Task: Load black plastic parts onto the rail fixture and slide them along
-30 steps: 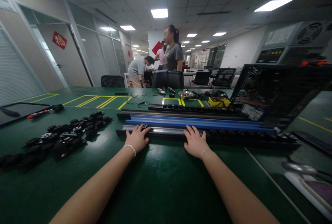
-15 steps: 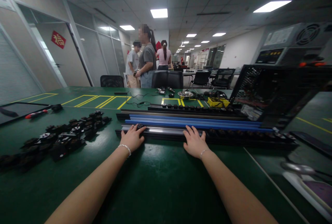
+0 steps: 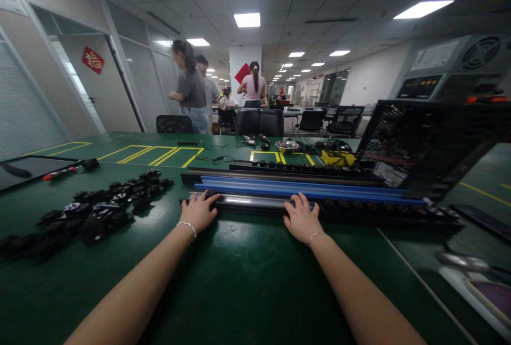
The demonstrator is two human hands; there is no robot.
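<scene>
A long black rail [image 3: 255, 212] with a shiny grey channel lies across the table in front of me. Over its left end rests my left hand [image 3: 199, 213], fingers spread. A small black part [image 3: 209, 192] sits at those fingertips; whether they grip it is hidden. My right hand [image 3: 302, 219] lies on the same rail further right, fingers apart, touching its top and front edge. Right of that hand, several dark parts [image 3: 359, 205] sit in a row along the rail. Just behind runs a blue rail [image 3: 303, 189], with a dark rail [image 3: 279, 175] beyond it.
Black modules [image 3: 107, 206] are heaped at left, near a red-handled tool [image 3: 59, 173]. An open computer case [image 3: 435, 137] stands at right. Behind the rails are a metal bowl [image 3: 286, 146] and a yellow box [image 3: 338, 158]. People [image 3: 191, 89] stand beyond the table.
My left hand has slid slightly left along the rail, with the small black part shifting left too. My right hand has barely moved. In the background, two people have changed places.
</scene>
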